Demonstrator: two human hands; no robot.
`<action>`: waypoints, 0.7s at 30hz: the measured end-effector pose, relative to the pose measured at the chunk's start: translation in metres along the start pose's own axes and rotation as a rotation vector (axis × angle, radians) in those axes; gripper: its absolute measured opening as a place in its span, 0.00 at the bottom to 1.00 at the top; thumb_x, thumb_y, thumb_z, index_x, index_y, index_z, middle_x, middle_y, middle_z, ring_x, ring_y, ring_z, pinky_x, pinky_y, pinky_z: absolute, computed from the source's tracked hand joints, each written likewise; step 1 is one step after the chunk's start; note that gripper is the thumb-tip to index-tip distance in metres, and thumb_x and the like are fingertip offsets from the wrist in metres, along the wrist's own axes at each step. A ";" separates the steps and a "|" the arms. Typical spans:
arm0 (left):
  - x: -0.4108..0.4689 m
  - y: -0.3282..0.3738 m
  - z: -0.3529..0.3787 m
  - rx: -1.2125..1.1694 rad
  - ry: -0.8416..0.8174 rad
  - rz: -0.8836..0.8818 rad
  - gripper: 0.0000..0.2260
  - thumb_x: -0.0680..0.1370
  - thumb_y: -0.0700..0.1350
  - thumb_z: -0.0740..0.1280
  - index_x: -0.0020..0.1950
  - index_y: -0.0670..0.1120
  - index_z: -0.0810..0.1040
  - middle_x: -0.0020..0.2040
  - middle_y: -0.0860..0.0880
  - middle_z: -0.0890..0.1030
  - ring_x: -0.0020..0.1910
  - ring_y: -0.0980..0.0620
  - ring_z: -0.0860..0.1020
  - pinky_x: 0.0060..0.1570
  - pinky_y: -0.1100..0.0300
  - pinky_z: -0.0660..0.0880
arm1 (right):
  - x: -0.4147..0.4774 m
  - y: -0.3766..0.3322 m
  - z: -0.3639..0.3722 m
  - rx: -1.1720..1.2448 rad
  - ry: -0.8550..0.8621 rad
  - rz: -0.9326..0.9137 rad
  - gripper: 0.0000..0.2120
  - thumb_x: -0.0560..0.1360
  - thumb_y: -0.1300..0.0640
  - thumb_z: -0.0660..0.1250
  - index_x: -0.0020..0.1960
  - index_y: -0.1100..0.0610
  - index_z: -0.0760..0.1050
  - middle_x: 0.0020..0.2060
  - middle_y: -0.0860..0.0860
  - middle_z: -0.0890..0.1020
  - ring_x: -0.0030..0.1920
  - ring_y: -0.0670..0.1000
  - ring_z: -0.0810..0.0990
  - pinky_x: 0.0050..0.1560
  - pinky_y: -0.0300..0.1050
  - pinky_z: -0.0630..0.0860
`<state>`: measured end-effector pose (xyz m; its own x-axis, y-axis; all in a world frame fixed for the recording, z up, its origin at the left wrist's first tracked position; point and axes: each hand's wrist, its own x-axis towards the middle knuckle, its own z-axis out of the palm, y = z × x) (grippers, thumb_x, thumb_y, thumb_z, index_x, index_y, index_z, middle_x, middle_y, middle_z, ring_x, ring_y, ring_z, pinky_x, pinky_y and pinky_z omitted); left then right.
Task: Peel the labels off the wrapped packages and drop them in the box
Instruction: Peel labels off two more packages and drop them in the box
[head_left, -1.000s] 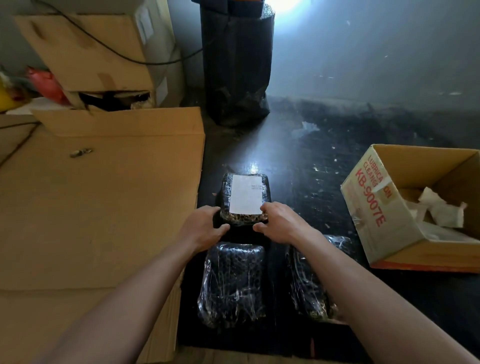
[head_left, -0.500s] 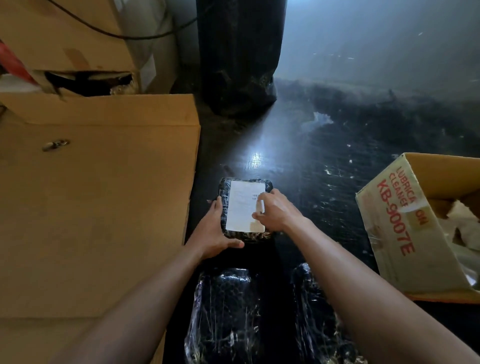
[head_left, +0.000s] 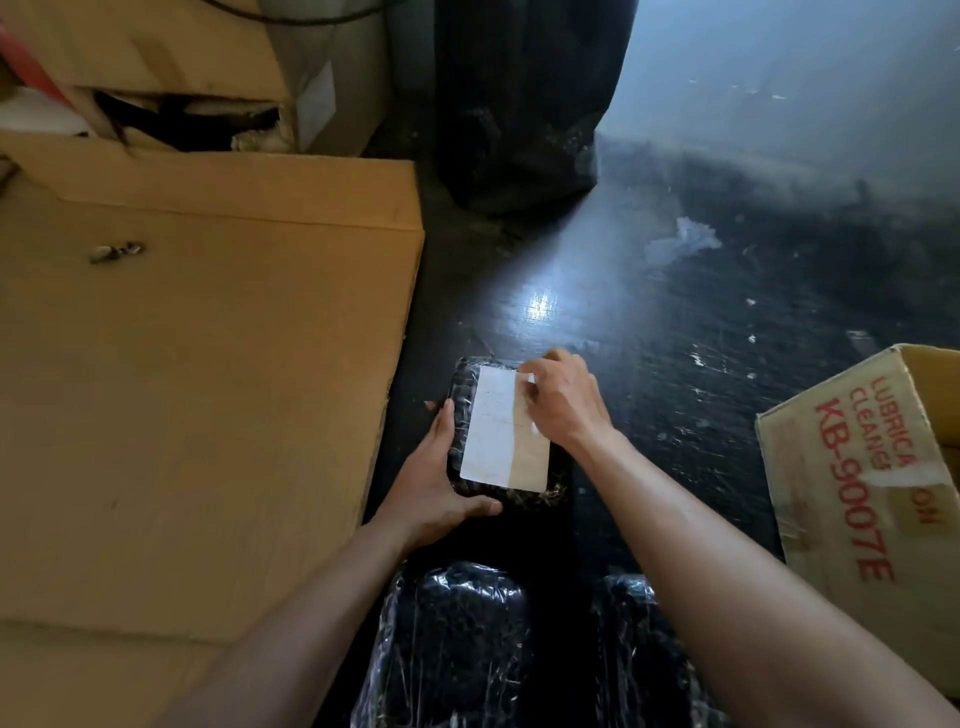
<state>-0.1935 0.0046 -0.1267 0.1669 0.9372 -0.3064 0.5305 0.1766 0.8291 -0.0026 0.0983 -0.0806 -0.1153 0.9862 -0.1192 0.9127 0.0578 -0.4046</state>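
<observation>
Moved farther up, the right hand (head_left: 563, 402) is being closed on the white rectangular paper label (head_left: 498, 431) at its far-right corner. The black film-wrapped package (head_left: 519, 501) beneath is being gripped by the left hand (head_left: 436, 483), with the brown cardboard box (head_left: 852, 467) right of the label.

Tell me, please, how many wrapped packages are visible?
3. Black plastic-wrapped package with white label in left hand; second package lower centre; third package beneath right forearm. Others may be hidden.

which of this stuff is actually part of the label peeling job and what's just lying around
Job: labelled package, white label, left hand, right hand, printed box, two bare wrapped packages.
Lying about: flat cardboard, black bag, stacked cartons.
</observation>
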 end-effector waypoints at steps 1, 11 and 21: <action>0.000 0.001 0.000 -0.006 0.007 -0.002 0.65 0.61 0.58 0.84 0.83 0.57 0.41 0.83 0.59 0.50 0.80 0.61 0.53 0.79 0.57 0.56 | 0.002 0.001 -0.001 0.024 0.020 0.005 0.10 0.79 0.59 0.65 0.57 0.55 0.83 0.50 0.53 0.79 0.55 0.57 0.75 0.55 0.58 0.75; -0.003 0.002 0.004 -0.040 0.043 -0.023 0.66 0.60 0.58 0.84 0.83 0.59 0.40 0.82 0.57 0.59 0.78 0.57 0.62 0.76 0.55 0.63 | 0.014 0.002 0.004 0.091 0.060 0.029 0.07 0.75 0.62 0.72 0.43 0.51 0.82 0.43 0.48 0.82 0.48 0.52 0.79 0.50 0.52 0.79; 0.000 -0.001 0.006 -0.022 0.042 0.009 0.65 0.61 0.59 0.84 0.83 0.57 0.40 0.83 0.58 0.54 0.80 0.57 0.58 0.78 0.50 0.61 | 0.022 0.004 0.006 0.172 0.006 0.037 0.09 0.74 0.52 0.75 0.54 0.50 0.85 0.44 0.45 0.80 0.47 0.48 0.78 0.57 0.56 0.77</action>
<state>-0.1891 0.0027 -0.1309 0.1361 0.9504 -0.2796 0.5110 0.1744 0.8417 -0.0037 0.1193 -0.0907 -0.0801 0.9880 -0.1322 0.8358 -0.0057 -0.5490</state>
